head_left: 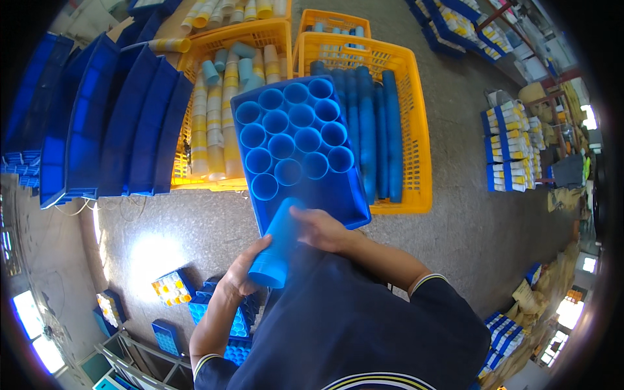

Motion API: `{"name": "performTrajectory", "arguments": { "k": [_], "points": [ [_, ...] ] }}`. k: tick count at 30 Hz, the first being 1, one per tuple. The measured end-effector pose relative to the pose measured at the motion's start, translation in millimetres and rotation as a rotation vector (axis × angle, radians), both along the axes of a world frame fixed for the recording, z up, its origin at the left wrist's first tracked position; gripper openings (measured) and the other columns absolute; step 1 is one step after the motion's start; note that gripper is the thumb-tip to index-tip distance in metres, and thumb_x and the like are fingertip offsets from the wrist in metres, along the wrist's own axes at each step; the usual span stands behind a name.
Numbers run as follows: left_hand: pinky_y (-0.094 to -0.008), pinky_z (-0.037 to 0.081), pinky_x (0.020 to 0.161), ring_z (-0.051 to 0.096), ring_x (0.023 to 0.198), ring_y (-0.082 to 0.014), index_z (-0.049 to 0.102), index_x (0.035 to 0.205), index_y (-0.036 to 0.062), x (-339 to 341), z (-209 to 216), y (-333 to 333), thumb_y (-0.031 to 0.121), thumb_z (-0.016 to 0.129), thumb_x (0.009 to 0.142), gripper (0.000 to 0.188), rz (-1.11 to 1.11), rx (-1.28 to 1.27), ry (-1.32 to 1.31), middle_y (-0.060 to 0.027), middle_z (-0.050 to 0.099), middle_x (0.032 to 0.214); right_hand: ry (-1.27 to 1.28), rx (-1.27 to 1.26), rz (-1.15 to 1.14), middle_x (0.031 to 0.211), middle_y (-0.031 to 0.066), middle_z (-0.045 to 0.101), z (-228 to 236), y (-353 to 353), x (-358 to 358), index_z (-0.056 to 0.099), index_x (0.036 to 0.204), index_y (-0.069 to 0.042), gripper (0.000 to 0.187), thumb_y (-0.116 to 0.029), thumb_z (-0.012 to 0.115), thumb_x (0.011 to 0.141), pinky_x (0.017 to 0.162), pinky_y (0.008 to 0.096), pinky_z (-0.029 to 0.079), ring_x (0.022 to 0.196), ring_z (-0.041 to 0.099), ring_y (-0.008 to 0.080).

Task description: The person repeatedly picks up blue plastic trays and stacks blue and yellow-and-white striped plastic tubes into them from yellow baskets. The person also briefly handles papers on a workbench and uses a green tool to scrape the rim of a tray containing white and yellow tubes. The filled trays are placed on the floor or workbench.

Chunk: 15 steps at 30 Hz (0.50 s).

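Note:
A short stack of light blue plastic cups [278, 244] is tilted in front of my body, its open mouth toward me. My left hand [243, 268] is wrapped round its lower end, by the rim. At the upper right side, my right hand [320, 229] has its fingers against the stack; they are partly hidden and a little blurred. Just beyond lies a dark blue tray [325, 195] with blue cups [281, 145] standing in rows, mouths up. Bare tray floor shows at its near end.
Under and behind the tray stand yellow crates [416, 130], one with long blue cup stacks [382, 143], another with white and yellow ones [214, 123]. Several dark blue trays [114, 123] stand on edge at left. Filled trays [172, 289] lie at lower left.

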<state>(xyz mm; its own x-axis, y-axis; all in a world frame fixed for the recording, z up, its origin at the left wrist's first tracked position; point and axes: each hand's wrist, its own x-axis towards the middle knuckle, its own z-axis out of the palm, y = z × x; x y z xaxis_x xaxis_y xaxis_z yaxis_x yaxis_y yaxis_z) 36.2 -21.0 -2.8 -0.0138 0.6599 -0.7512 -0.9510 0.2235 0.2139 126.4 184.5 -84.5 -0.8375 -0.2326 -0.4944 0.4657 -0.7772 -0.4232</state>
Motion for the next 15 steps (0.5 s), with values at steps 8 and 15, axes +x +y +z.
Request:
{"name": "performTrajectory", "arguments": {
  "k": [8, 15],
  "points": [
    [-0.0426, 0.057, 0.086, 0.065, 0.101, -0.0312, 0.031, 0.142, -0.0019, -4.2, -7.3, 22.2, 0.047, 0.069, 0.088, 0.083, -0.095, 0.069, -0.082, -0.0249, 0.059, 0.119, -0.211, -0.213, -0.315, 0.135, 0.0139, 0.049, 29.6, 20.7, 27.8, 0.036, 0.137, 0.001, 0.066, -0.046, 0.058, 0.096, 0.112, 0.0493, 0.031, 0.130, 0.043, 0.0283],
    [-0.0396, 0.057, 0.085, 0.065, 0.100, -0.0301, 0.035, 0.138, -0.0028, -6.3, -17.9, 20.5, 0.046, 0.071, 0.086, 0.080, -0.012, -0.115, -0.015, -0.0237, 0.059, 0.118, -0.118, -0.142, -0.115, 0.129, 0.0141, 0.051, 3.6, -10.6, 11.7, 0.041, 0.133, 0.002, 0.066, -0.045, 0.063, 0.093, 0.107, 0.0469, 0.035, 0.125, 0.048, 0.0283]
  ]
}}
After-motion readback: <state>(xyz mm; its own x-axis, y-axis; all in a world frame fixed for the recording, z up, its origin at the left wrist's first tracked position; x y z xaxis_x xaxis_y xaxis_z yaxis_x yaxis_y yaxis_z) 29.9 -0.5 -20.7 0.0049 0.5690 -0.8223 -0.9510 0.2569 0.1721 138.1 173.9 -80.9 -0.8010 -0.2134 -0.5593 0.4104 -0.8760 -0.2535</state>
